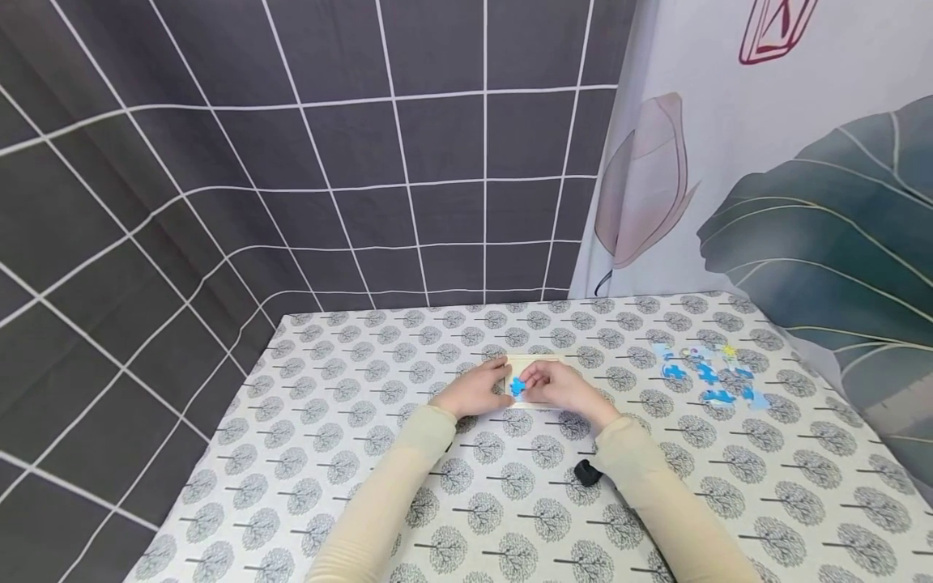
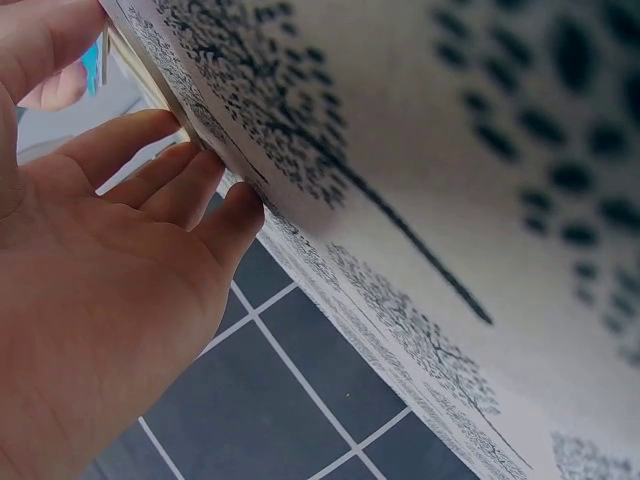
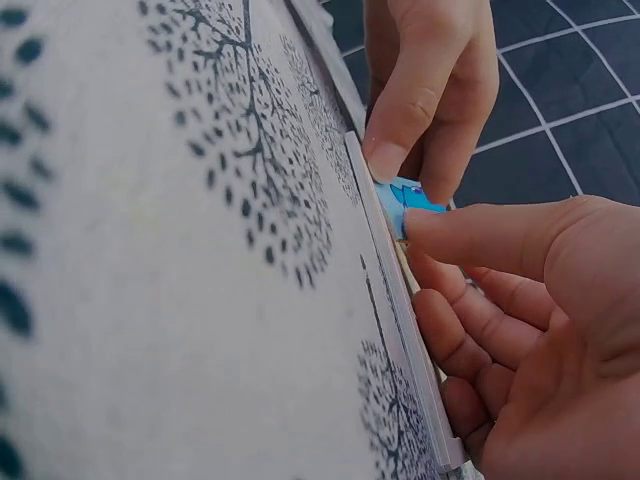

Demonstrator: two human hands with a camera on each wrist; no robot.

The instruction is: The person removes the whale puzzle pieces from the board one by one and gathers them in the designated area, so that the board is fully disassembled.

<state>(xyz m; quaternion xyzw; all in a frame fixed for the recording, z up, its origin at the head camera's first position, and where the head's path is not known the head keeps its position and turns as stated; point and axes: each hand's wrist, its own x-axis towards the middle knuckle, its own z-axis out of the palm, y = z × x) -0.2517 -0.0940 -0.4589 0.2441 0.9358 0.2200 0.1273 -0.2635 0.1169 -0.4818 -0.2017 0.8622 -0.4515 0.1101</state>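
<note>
A shallow light wooden puzzle tray [image 1: 535,357] lies on the table between both hands. My left hand [image 1: 474,390] holds its left end, thumb at the near side and fingers toward the far side. In the left wrist view, the fingertips [image 2: 205,160] touch the tray's edge. My right hand [image 1: 564,387] reaches over the tray and pinches a blue jigsaw piece [image 1: 517,387] at the tray's left part. In the right wrist view, the right thumb lies on the blue piece [image 3: 425,198], close to the left thumb. The fingers partly hide the tray's inside.
Several loose blue jigsaw pieces [image 1: 705,372], one with a yellow sun [image 1: 729,351], lie toward the table's right. The tablecloth [image 1: 481,514] has a tree print. A dark gridded curtain [image 1: 437,146] hangs behind, with a leaf-patterned one [image 1: 838,243] at right.
</note>
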